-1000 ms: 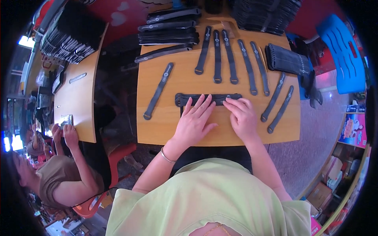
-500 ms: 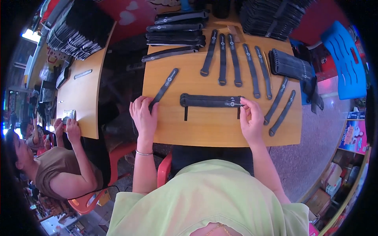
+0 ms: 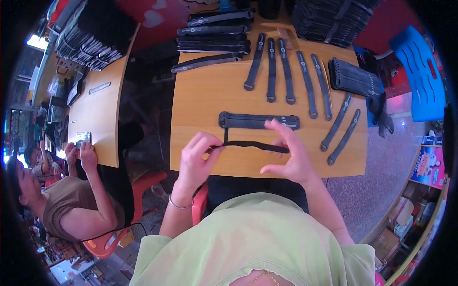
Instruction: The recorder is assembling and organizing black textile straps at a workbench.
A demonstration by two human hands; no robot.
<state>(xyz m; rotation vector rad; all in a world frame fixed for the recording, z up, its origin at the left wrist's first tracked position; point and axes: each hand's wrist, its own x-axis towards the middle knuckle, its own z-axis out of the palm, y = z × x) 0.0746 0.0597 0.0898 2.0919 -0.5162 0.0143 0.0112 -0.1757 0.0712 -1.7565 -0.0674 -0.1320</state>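
Observation:
In my left hand, pinched between thumb and fingers, is one end of a dark cable strap, stretched sideways above the near part of the table. The strap's other end reaches my right hand, whose thumb and forefinger are spread wide; some of its fingers are partly hidden behind the strap. Just beyond lies a short stack of grey-black straps with looped left ends, its right end partly covered by my right fingertips. A thin black band sticks out from under the stack toward me.
Single straps lie spread across the table. Bundled straps are piled at the back left, more at the right. A blue plastic chair back stands far right. At a second table left, a person works.
The single strap at the table's left has been picked up and brought in front of me by my left hand. My right hand has left the stack's end, moved nearer and spread.

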